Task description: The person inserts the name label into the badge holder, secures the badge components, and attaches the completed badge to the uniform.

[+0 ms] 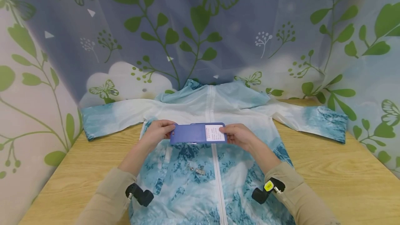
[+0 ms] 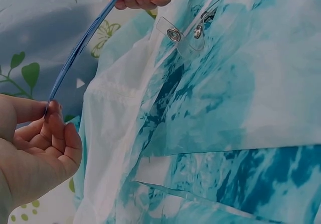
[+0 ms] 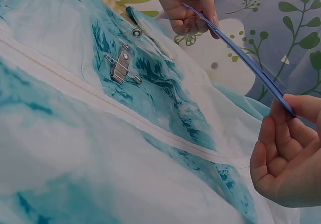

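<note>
My left hand (image 1: pixel 157 134) and right hand (image 1: pixel 240 135) pinch opposite short ends of a flat blue badge holder (image 1: pixel 189 134), raised above the jacket. A white label with small printed text covers its right part. Edge-on in both wrist views, the holder looks thin and slightly bowed. Below it, a metal badge clip (image 1: pixel 200 172) with a safety pin (image 3: pixel 123 67) and a clear snap strap (image 2: pixel 169 29) lies on the jacket. The blue-and-white jacket (image 1: pixel 190 197) is spread out front up, with its white zipper (image 1: pixel 217 180) running down the middle.
The jacket's sleeves (image 1: pixel 118 115) stretch to both sides over the wooden table (image 1: pixel 331 180). A leaf-and-butterfly patterned curtain (image 1: pixel 237 44) rises at the back and along both sides. Black wrist cameras (image 1: pixel 142 196) sit at my cuffs.
</note>
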A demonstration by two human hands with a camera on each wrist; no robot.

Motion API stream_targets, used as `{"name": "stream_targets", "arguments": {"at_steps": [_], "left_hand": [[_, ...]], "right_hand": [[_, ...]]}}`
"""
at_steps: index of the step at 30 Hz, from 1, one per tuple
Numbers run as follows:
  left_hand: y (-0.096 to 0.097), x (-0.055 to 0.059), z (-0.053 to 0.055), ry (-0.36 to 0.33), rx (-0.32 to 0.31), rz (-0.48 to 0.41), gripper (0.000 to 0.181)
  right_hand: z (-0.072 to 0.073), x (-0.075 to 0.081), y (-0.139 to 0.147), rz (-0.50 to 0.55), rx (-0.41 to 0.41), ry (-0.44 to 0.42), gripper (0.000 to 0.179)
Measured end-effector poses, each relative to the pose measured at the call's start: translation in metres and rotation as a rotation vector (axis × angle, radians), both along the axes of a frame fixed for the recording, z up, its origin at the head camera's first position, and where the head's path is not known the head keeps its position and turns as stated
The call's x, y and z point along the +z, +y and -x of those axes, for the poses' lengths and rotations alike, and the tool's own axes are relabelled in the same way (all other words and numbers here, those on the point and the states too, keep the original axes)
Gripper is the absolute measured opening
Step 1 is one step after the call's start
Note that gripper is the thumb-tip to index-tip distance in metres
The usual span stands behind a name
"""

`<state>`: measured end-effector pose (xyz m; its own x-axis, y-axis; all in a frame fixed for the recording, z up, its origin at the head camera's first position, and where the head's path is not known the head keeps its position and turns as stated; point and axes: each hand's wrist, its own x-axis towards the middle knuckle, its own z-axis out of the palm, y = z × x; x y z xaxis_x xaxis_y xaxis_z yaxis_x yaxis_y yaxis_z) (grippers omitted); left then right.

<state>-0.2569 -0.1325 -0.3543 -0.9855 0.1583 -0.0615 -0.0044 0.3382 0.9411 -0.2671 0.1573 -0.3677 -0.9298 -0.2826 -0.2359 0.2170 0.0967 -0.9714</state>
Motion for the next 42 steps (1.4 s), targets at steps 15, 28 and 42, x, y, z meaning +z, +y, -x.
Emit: {"name": "stream_targets", "arguments": {"at_steps": [15,28,42], "left_hand": [[0.001,-0.002,-0.001,-0.004,-0.004,-0.028,0.03],[0.007,-0.003,0.0,0.007,-0.005,-0.028,0.028],[0.012,-0.004,0.0,0.006,-0.021,-0.023,0.028]], "right_hand": [[-0.002,-0.001,-0.004,-0.018,0.008,0.001,0.036],[-0.002,0.0,-0.005,-0.005,0.016,-0.002,0.035],[-0.003,-0.001,-0.003,-0.019,0.012,0.006,0.031]]}}
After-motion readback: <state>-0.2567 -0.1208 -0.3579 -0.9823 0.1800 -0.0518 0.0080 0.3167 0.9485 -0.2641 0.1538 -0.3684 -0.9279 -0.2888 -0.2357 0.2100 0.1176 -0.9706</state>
